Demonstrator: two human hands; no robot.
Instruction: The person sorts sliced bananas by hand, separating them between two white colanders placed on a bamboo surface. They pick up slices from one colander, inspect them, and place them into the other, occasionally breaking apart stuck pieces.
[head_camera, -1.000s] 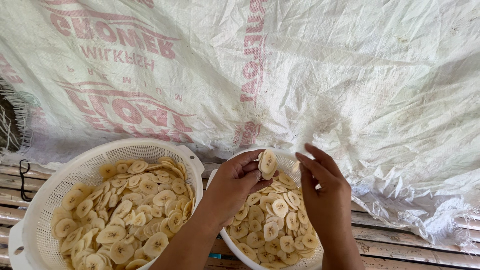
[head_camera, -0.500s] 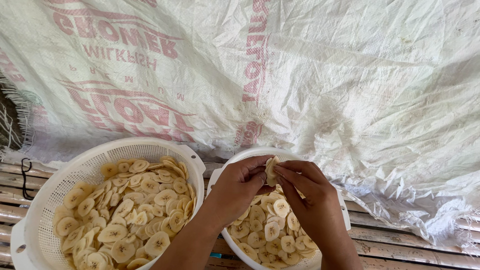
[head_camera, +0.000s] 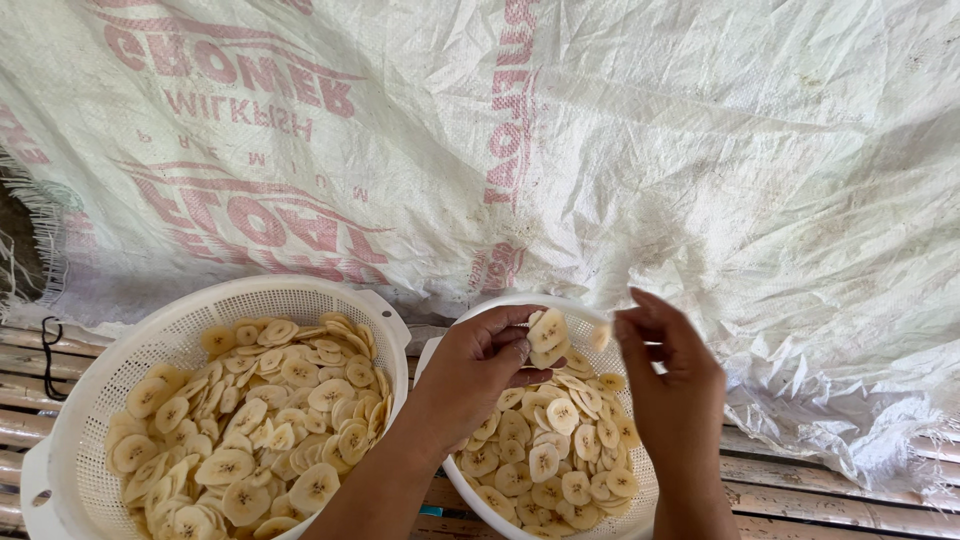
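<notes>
White sack (head_camera: 700, 150) behind | left hand (head_camera: 480, 365) pinches banana slices (head_camera: 547, 337) | right hand (head_camera: 672, 375) raised

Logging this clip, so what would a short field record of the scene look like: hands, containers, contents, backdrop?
left hand: holds a small stack of banana slices over the right colander
right hand: pinches one slice at the fingertips
left colander: white, perforated, piled with slices
right colander: white, smaller, holds slices
backdrop: white woven sack with red print
surface: wooden slats
</notes>
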